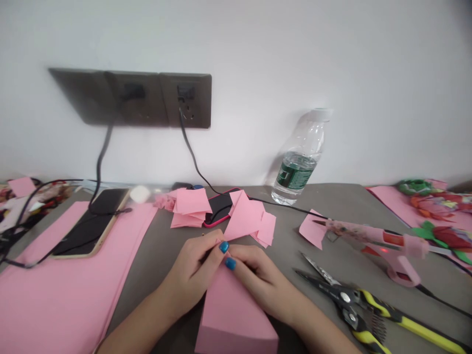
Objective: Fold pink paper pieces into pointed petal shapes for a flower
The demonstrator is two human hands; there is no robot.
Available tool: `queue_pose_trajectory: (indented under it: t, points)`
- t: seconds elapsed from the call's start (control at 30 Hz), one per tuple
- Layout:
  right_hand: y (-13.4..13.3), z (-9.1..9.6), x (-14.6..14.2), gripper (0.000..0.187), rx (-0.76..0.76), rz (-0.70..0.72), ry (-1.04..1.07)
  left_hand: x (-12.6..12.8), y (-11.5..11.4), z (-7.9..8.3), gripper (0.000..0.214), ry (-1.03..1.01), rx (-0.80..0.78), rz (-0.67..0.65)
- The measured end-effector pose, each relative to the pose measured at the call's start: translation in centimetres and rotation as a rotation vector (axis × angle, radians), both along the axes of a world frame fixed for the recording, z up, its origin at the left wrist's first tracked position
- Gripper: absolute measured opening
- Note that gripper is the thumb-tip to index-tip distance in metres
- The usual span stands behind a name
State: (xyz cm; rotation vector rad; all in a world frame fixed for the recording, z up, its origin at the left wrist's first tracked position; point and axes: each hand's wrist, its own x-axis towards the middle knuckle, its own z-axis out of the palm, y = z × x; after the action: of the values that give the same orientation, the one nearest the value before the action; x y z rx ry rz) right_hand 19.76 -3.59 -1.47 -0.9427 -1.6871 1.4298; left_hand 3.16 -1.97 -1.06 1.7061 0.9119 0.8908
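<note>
My left hand (195,268) and my right hand (258,280) meet at the middle of the grey table (332,206), fingers curled and pinched on the top edge of a pink paper piece (232,314). The thumbs, with blue nails, press together on the fold. The paper widens toward me and lies between my wrists. Several cut pink paper squares (254,219) lie just beyond my fingers, and a small stack of pink squares (190,206) sits further left.
A large pink sheet (55,295) with a phone (92,221) on it lies left. A second phone (219,206), cables, and wall sockets (147,98) are behind. A water bottle (300,157) stands right of centre. A pink glue gun (379,243), yellow-handled scissors (368,307) and paper flowers (438,216) lie right.
</note>
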Motion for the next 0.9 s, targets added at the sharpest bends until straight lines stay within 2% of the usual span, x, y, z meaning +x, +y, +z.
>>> queue_pose_trajectory:
  t: [0.2,0.27,0.47,0.63,0.7,0.83,0.9]
  points:
    - [0.1,-0.2,0.0,0.037,-0.003,-0.010,0.003,0.0,0.1,0.4,0.036,-0.010,-0.041,-0.023]
    - [0.1,0.0,0.0,0.039,-0.010,-0.010,-0.002,-0.2,0.2,0.4,0.035,-0.028,-0.061,0.029]
    - [0.5,0.2,0.1,0.048,-0.017,-0.048,-0.024,-1.5,1.6,-0.3,0.030,-0.166,-0.124,0.466]
    - [0.8,-0.2,0.1,0.054,0.000,-0.176,0.040,-1.9,2.5,-0.9,0.016,-0.324,-0.219,0.793]
    - [0.8,-0.4,0.2,0.056,-0.010,-0.214,0.062,-1.9,2.7,-1.0,0.017,-0.361,-0.213,0.815]
    - [1.1,-1.0,0.3,0.055,-0.064,-0.258,0.090,-1.9,3.0,-1.1,0.022,-0.425,-0.164,0.777]
    - [1.2,-1.5,0.4,0.052,-0.083,-0.305,0.128,-1.8,3.0,-1.2,0.028,-0.390,-0.131,0.756]
